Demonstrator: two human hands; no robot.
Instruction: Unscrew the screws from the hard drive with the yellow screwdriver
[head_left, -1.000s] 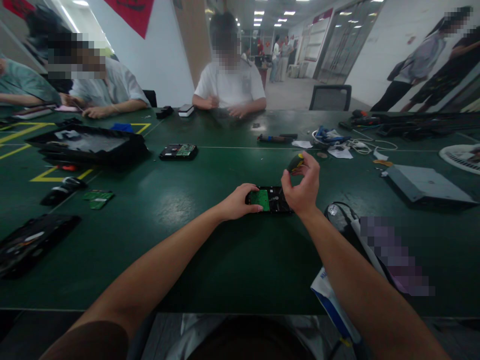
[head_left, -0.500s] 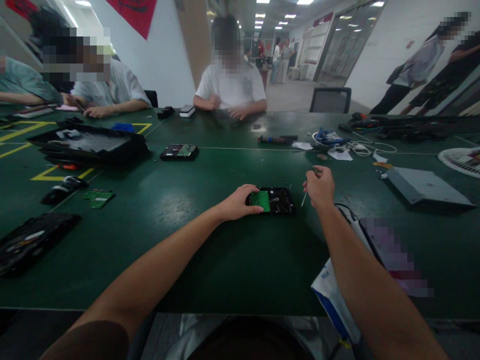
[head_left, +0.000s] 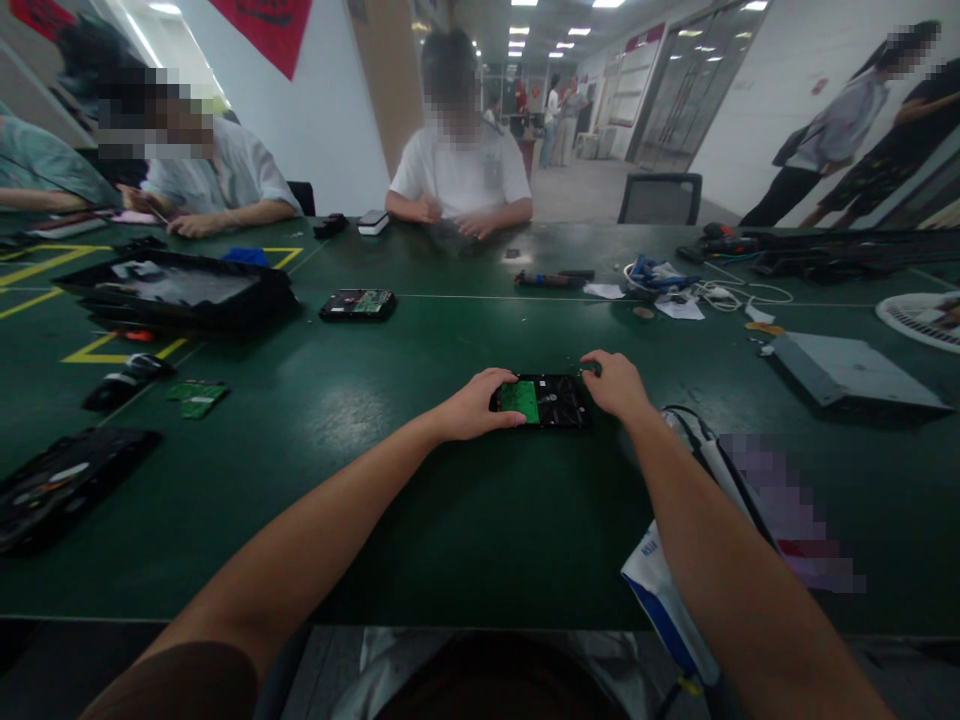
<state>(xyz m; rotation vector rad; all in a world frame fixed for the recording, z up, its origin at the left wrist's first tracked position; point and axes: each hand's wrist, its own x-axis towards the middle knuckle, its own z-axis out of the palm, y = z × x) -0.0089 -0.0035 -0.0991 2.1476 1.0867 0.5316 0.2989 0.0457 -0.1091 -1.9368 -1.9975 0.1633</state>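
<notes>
A black hard drive lies on the green table with its green circuit board facing up. My left hand grips its left end, fingers curled over the edge beside the board. My right hand rests at the drive's far right corner with its fingers curled down. A small dark bit shows at its fingertips, and I cannot make out what it is.
A second hard drive and a black tray lie at the far left. Loose green boards sit left. Cables and tools and a grey box lie right. A person in white sits opposite, others at left.
My right hand lifted a screwdriver off the drive, swung right, then came down to the drive's far right corner. My left hand stayed on the drive.
</notes>
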